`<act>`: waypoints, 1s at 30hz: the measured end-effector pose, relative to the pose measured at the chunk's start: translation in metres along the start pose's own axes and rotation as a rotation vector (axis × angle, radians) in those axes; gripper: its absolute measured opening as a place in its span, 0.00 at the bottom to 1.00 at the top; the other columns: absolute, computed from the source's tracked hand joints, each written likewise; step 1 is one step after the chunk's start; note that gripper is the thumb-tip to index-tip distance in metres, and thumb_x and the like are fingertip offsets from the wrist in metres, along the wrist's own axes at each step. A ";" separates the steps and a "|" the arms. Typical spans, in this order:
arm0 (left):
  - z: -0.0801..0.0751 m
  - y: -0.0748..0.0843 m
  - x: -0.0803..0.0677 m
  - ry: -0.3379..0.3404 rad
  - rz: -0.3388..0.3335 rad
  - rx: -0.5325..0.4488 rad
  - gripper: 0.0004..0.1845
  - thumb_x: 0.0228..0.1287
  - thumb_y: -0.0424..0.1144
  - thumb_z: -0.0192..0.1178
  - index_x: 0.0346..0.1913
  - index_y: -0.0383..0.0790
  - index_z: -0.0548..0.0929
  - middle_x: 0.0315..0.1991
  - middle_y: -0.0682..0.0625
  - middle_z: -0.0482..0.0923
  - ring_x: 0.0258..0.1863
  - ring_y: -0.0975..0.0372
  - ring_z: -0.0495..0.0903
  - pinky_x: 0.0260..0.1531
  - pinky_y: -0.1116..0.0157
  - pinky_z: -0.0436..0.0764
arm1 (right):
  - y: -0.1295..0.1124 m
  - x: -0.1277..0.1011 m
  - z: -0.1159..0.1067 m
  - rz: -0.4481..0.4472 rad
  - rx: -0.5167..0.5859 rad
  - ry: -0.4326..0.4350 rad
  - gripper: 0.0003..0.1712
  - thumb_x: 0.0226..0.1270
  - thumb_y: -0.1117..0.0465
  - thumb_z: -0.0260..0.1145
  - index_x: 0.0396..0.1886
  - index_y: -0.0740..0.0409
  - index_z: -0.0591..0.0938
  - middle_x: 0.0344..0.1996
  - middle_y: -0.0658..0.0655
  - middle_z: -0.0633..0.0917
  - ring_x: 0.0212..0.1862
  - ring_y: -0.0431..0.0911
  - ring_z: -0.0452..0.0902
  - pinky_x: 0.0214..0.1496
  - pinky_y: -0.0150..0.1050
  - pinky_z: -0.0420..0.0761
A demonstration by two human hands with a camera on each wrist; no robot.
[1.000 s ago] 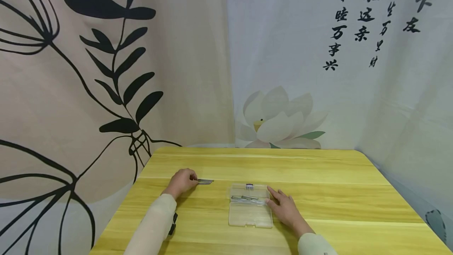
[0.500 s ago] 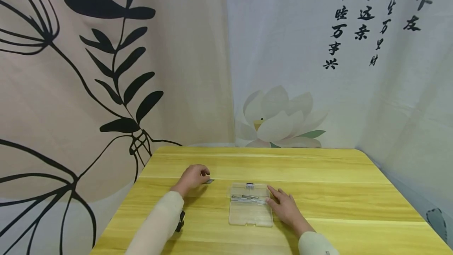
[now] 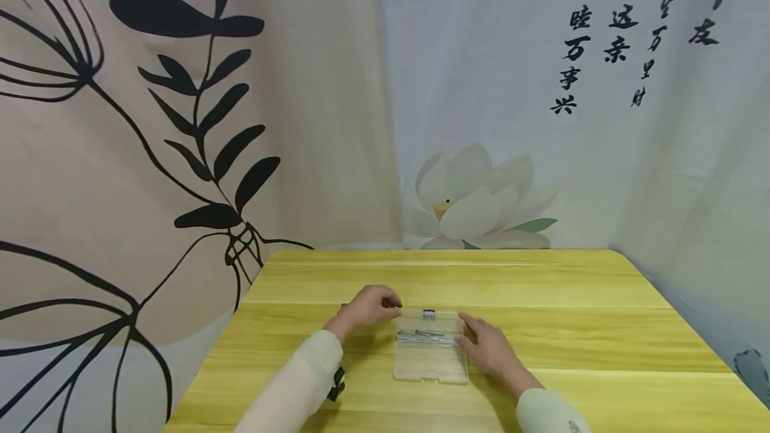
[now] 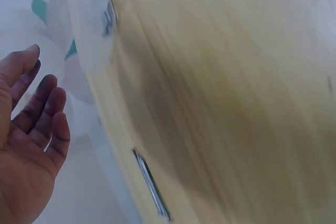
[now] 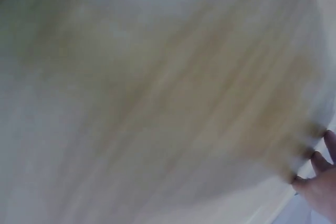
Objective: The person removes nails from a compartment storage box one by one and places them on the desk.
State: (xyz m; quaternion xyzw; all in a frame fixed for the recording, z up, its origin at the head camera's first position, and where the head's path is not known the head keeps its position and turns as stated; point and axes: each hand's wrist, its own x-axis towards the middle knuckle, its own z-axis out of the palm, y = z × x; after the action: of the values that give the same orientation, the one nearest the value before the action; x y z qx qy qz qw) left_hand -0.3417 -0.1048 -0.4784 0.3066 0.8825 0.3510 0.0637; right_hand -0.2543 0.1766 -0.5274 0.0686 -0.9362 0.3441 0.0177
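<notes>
A clear plastic box (image 3: pixel 430 361) lies flat on the yellow wooden table (image 3: pixel 565 326), with several thin metal pins (image 3: pixel 421 334) in its far half and a small dark clasp (image 3: pixel 428 313) on its far edge. My left hand (image 3: pixel 369 305) hovers at the box's far left corner. In the left wrist view its fingers (image 4: pixel 44 108) are spread loosely and hold nothing I can see. A metal pin (image 4: pixel 150 184) lies on the table beside it. My right hand (image 3: pixel 484 346) rests flat against the box's right edge. The right wrist view is blurred.
Printed curtains hang close behind the table and along both sides. A tiny bit of metal (image 3: pixel 344 305) shows on the table left of my left hand. A dark strap (image 3: pixel 337 383) sits on my left wrist.
My left hand has moved right from the loose pins on the table to the box's far left corner. The right hand has stayed at the box's right edge.
</notes>
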 end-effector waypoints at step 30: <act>0.041 0.019 0.018 -0.109 -0.048 -0.002 0.04 0.64 0.35 0.68 0.40 0.42 0.89 0.35 0.60 0.81 0.34 0.69 0.77 0.35 0.68 0.79 | -0.001 0.003 -0.001 0.090 0.103 -0.023 0.32 0.73 0.53 0.63 0.73 0.57 0.69 0.66 0.68 0.72 0.68 0.67 0.64 0.67 0.64 0.61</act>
State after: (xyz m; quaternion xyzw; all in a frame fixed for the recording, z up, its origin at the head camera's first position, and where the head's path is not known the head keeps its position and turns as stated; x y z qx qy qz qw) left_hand -0.3334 -0.0598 -0.4951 0.3039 0.8844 0.3333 0.1202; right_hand -0.2571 0.1764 -0.5261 0.0312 -0.9197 0.3913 -0.0119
